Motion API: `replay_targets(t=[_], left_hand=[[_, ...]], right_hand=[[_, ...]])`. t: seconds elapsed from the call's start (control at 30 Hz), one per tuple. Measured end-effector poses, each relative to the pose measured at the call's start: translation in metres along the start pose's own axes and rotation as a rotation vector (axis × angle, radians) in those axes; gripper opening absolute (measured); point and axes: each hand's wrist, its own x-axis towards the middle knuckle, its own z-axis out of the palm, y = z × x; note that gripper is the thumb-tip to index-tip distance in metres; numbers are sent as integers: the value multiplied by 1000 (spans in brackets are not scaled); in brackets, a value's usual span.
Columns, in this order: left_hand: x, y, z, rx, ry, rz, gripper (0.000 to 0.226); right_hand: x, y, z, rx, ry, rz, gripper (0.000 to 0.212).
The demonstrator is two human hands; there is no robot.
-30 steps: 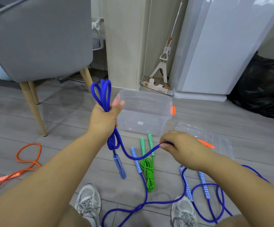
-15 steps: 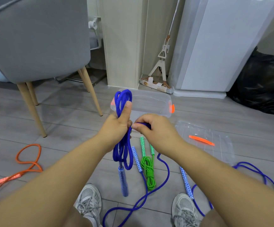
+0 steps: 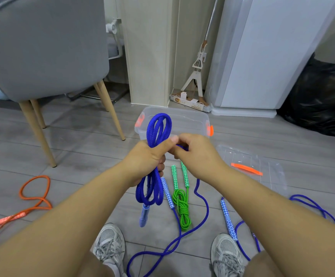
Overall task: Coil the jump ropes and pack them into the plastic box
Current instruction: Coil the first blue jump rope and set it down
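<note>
Trailing up from the floor (image 3: 82, 156) beneath the fingers (image 3: 169, 141), the blue jump rope (image 3: 154, 139) reaches the right hand (image 3: 199, 154), which pinches the strand, likely to lay another loop. The left hand (image 3: 146, 162) grips the gathered loops so they hold. Beyond the fingers waits the open plastic box (image 3: 184, 118).

Gripped in left hand (image 3: 148, 158): coiled blue jump rope (image 3: 158, 126), loops upright before clear plastic box (image 3: 194, 118). Pinched by right hand (image 3: 196, 154): loose strand beside left thumb. On floor: green rope bundle (image 3: 181, 204), orange rope (image 3: 34, 196), clear lid (image 3: 242, 154).
</note>
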Motion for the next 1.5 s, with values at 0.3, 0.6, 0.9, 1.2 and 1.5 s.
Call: replay_targets(t=[0.3, 0.6, 0.9, 1.2, 1.5], left_hand=[[2, -4, -11, 28, -69, 11, 26], [4, -2, -21, -11, 96, 40, 16], [4, -2, -43, 140, 279, 51, 25], [2, 3, -22, -92, 85, 31, 10], [0, 6, -6, -129, 108, 135, 4]], right_hand=[[-10, 18, -12, 217, -128, 54, 14], [-17, 32, -28, -9, -108, 63, 4], [-27, 61, -44, -153, -20, 66, 17], [-16, 26, -19, 82, 196, 56, 35], [-8, 1, -4, 313, 272, 145, 8]])
